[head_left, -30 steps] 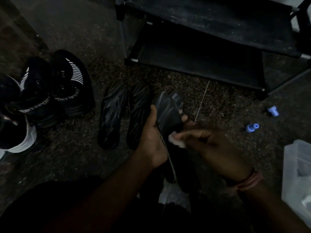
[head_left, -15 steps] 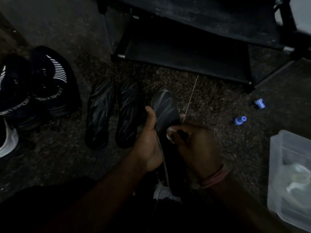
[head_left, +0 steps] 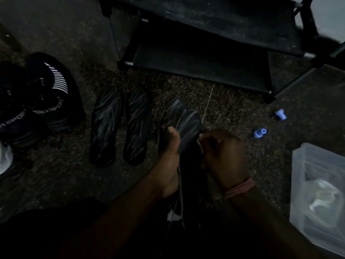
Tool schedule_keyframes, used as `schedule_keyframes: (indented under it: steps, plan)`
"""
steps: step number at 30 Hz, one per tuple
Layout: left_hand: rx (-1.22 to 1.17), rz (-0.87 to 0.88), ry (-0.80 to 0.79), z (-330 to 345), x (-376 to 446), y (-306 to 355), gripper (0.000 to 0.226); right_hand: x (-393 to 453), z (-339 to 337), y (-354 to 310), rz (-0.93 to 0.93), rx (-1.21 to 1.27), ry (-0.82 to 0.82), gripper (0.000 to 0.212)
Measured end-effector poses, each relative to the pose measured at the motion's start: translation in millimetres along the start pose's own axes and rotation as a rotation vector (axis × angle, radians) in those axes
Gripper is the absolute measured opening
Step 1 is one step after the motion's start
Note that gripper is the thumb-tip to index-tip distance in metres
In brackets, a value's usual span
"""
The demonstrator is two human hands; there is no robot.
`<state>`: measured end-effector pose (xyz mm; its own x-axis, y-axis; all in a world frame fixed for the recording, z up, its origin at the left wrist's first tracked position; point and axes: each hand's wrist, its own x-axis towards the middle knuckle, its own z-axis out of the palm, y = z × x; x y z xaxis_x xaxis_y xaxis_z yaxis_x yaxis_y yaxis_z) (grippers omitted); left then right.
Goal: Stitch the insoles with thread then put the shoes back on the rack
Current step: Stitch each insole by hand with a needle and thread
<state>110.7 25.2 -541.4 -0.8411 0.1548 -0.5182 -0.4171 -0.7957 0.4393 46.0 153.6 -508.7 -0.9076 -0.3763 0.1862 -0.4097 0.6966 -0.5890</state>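
A dim scene looks down on a dark speckled floor (head_left: 233, 101). Across the top stands a black two-tier shoe rack with fabric shelves and metal poles (head_left: 201, 58), its upper right corner cut off by the frame. At far left sits a pair of black trainers with white stripes and "SPORT" lettering (head_left: 43, 101), partly cut off, and below them is a pale white shape (head_left: 4, 161) too cropped to identify. At lower right a clear plastic container (head_left: 317, 184) runs off the edge; its contents are a blurry pale mass. Two dark moulded insoles (head_left: 119, 126) lie side by side on the floor, just left of the hands. Two small blue plastic spools (head_left: 259, 132) lie well apart from the rack's foot, to the right of the hands.

In the centre, the left hand (head_left: 169, 157) grips a pair of dark insoles held together (head_left: 184, 126), thumb on top, toes pointing toward the rack. The right hand (head_left: 224, 156) touches their right edge, fingers curled and pinching something too dark to make out. A thin pale thread (head_left: 208, 104) rises taut from just above that hand toward the rack. Loose thread strands (head_left: 179, 186) hang below the left hand.
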Motion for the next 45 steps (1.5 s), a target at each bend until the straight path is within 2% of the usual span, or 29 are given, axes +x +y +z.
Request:
schedule_keyframes:
  steps: [2,4,5,7,9,10,13,14,16,19,21,23,24,26,29,31,33,34,37,39,41,43,45]
  plan:
    - [-0.013,-0.019,-0.003,-3,1,0,0.092,-10,8,-17,-0.078,-0.01,-0.074,0.013]
    - [-0.049,-0.017,-0.012,-7,2,3,0.101,-21,14,-39,-0.123,0.088,-0.208,0.015]
    - [-0.062,-0.018,-0.019,-7,1,3,0.103,-19,14,-39,-0.126,0.124,-0.224,0.015]
    - [-0.063,-0.042,-0.022,-5,2,-1,0.099,-8,10,-22,-0.067,0.13,-0.123,0.014]
    - [-0.004,-0.083,-0.015,-5,6,-7,0.095,0,2,-8,-0.043,0.011,0.016,0.011]
    - [0.008,-0.094,-0.003,-6,6,-9,0.096,-2,1,-11,-0.066,-0.051,0.018,0.011]
    - [-0.047,-0.07,0.037,-13,10,-7,0.101,-19,12,-40,-0.093,0.066,-0.222,0.016]
    - [-0.062,-0.052,0.046,-14,11,-6,0.101,-19,13,-42,-0.094,0.122,-0.25,0.016]
    - [-0.084,-0.07,0.03,-12,10,-8,0.1,-9,12,-26,-0.056,0.111,-0.173,0.017]
    - [0.006,-0.083,-0.001,-11,11,-11,0.093,1,0,-4,-0.006,-0.062,0.017,0.015]
    - [-0.022,-0.069,0.022,-12,11,-7,0.092,-7,5,-17,-0.094,-0.077,-0.039,0.015]
    - [-0.085,-0.054,0.01,-11,9,-1,0.096,-17,11,-39,-0.133,0.078,-0.188,0.016]
    - [-0.112,-0.052,0.019,-11,8,1,0.096,-16,12,-41,-0.127,0.145,-0.208,0.015]
    - [-0.107,-0.078,0.042,-9,6,0,0.096,-7,10,-29,-0.067,0.168,-0.143,0.013]
    - [-0.018,-0.105,0.012,-3,4,-3,0.092,2,-1,-12,-0.05,0.024,0.024,0.01]
    - [-0.035,-0.086,0.032,-5,5,-5,0.088,-4,2,-24,-0.106,0.018,-0.03,0.012]
    - [-0.077,-0.051,0.049,-10,7,-3,0.089,-12,6,-39,-0.099,0.139,-0.163,0.016]
    - [-0.082,-0.047,0.057,-10,7,-2,0.09,-12,6,-39,-0.079,0.18,-0.179,0.016]
    - [0.02,-0.062,0.051,-9,8,-6,0.089,1,-2,-14,0.017,0.113,-0.069,0.012]
    - [0.092,-0.053,0.088,-8,9,-10,0.087,5,-6,-3,0.008,-0.013,-0.016,0.011]
    - [0.052,-0.058,0.098,-10,10,-9,0.083,-2,1,-11,-0.067,-0.04,-0.066,0.012]
    - [-0.045,-0.055,0.087,-13,10,-7,0.082,-10,7,-29,-0.087,0.102,-0.198,0.013]
    - [-0.065,-0.049,0.064,-14,9,-6,0.083,-7,10,-27,-0.064,0.162,-0.207,0.013]
